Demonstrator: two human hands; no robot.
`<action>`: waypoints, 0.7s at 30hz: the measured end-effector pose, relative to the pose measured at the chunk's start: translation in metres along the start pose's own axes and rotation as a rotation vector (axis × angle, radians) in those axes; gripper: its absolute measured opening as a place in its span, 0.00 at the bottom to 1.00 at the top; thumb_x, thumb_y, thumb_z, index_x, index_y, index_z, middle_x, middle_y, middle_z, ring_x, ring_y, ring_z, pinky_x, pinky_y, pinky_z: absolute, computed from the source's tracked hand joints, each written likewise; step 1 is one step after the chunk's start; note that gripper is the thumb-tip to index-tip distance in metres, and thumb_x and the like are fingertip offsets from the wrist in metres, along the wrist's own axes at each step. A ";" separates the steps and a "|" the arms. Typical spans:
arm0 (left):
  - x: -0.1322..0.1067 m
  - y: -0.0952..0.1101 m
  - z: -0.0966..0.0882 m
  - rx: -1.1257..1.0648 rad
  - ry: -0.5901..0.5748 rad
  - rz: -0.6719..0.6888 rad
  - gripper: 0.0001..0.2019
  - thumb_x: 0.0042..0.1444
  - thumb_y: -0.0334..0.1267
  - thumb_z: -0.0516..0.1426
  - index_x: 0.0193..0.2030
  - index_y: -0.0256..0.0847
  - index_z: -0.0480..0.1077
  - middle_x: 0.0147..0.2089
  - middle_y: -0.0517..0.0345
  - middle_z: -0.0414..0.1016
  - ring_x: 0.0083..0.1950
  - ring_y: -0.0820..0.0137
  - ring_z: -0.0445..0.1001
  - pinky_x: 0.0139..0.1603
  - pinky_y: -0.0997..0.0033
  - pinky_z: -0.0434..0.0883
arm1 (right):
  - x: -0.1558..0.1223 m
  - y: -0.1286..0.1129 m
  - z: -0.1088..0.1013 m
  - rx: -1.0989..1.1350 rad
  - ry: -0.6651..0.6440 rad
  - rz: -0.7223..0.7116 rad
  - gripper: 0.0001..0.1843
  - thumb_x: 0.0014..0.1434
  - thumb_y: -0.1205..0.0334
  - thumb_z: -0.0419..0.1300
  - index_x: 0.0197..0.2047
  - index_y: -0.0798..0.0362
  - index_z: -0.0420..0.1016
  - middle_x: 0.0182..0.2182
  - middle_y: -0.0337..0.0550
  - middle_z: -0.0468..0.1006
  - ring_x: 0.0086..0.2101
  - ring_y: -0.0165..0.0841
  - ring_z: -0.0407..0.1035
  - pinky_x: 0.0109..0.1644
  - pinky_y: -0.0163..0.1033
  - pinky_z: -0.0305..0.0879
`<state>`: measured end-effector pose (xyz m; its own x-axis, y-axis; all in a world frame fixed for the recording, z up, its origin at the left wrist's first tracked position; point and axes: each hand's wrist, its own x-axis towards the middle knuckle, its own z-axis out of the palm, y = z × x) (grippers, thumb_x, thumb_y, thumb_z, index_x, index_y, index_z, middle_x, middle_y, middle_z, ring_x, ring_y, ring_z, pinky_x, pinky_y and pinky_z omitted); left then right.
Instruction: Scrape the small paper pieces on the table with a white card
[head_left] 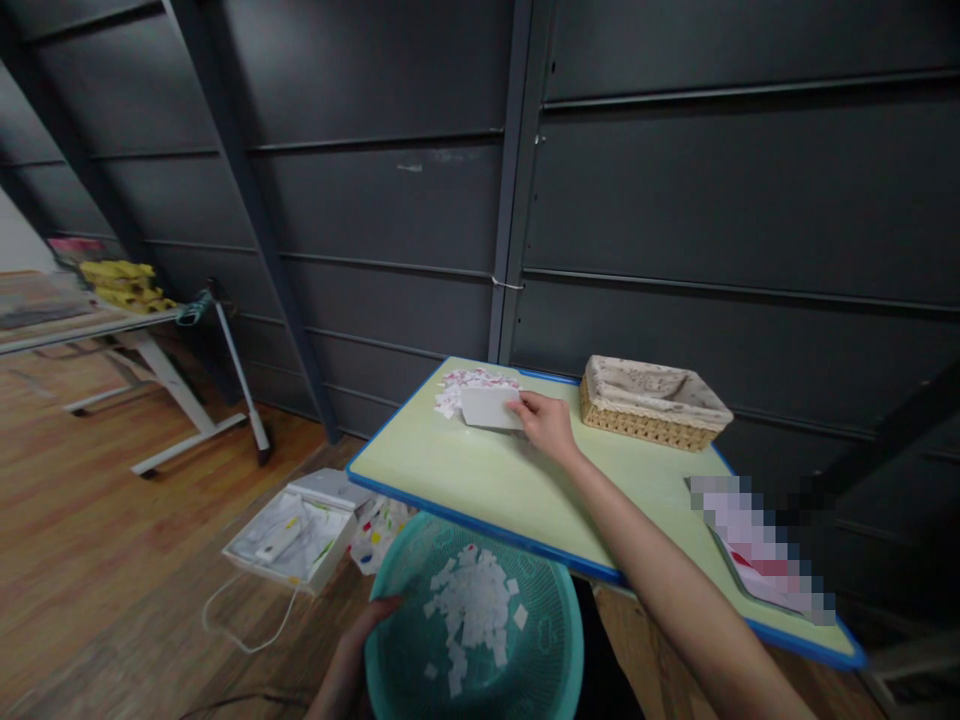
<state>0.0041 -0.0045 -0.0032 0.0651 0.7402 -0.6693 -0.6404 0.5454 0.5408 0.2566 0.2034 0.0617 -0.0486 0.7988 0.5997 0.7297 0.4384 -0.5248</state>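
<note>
Seemingly sweeping, the right hand (pixel 546 424) pinched a card (pixel 487 408) beside paper scraps (pixel 474 378) on the table (pixel 416 460), the left hand (pixel 372 618) clasped a basin (pixel 574 640), and the next stroke likely needed steadiness.

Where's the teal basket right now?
Bottom centre of the head view: the teal basket is just below the table's near blue edge, the left hand gripping its left rim.

R hand (pixel 547 424) fwd, pinching; L hand (pixel 366 622) low.
</note>
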 end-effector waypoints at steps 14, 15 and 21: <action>0.002 -0.001 0.000 0.004 0.037 -0.009 0.40 0.52 0.34 0.58 0.70 0.28 0.45 0.26 0.55 0.84 0.29 0.58 0.82 0.39 0.60 0.75 | 0.021 -0.015 0.032 -0.042 -0.051 -0.104 0.14 0.61 0.57 0.54 0.31 0.51 0.79 0.31 0.43 0.81 0.31 0.35 0.71 0.35 0.35 0.56; 0.003 0.000 -0.001 0.003 0.034 -0.016 0.41 0.53 0.35 0.57 0.70 0.26 0.44 0.25 0.54 0.83 0.28 0.58 0.81 0.38 0.60 0.75 | 0.021 -0.016 0.032 -0.061 -0.061 -0.102 0.14 0.61 0.58 0.54 0.30 0.51 0.78 0.30 0.43 0.81 0.30 0.35 0.71 0.34 0.35 0.56; 0.001 0.002 -0.002 0.029 -0.014 -0.050 0.41 0.53 0.37 0.58 0.68 0.19 0.45 0.25 0.52 0.83 0.31 0.53 0.82 0.36 0.58 0.75 | 0.016 -0.011 0.024 -0.060 0.018 -0.018 0.16 0.60 0.55 0.55 0.25 0.51 0.76 0.28 0.42 0.81 0.28 0.35 0.71 0.33 0.35 0.55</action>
<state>0.0012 -0.0040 -0.0041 0.1066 0.7171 -0.6888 -0.6138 0.5924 0.5218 0.2314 0.2216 0.0626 -0.0502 0.7830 0.6200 0.7681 0.4270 -0.4771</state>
